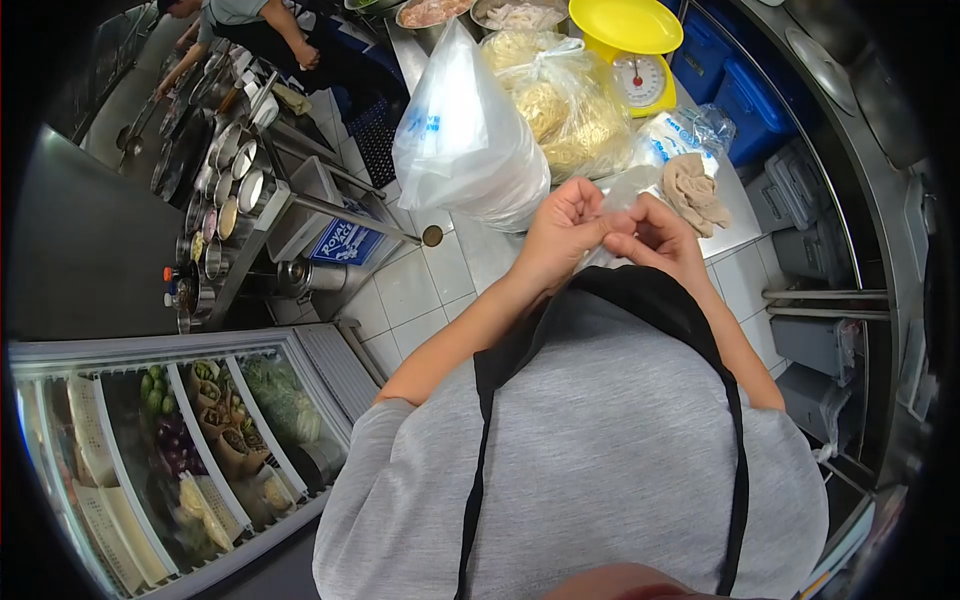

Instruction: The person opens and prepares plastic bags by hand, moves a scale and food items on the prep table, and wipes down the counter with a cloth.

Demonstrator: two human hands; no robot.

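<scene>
Close together in front of my chest, my left hand (562,232) and my right hand (660,238) pinch a small translucent plastic bag (632,187). Fingers cover much of this bag, and its contents, if any, cannot be made out. Beyond my left hand stands a large white plastic bag (465,140) with blue print. A clear bag of yellowish noodles (570,115), knotted at the top, lies just past both hands. Near my right hand are a crumpled beige cloth (694,193) and a plastic packet with blue lettering (680,138).
A yellow dial scale (640,75) and metal bowls of pale meat (433,12) stand at the table's far end. Blue bins (752,108) are at right. Left are a rack of metal pots (232,165), a co-worker (270,40) and a glass-topped vegetable chiller (180,440).
</scene>
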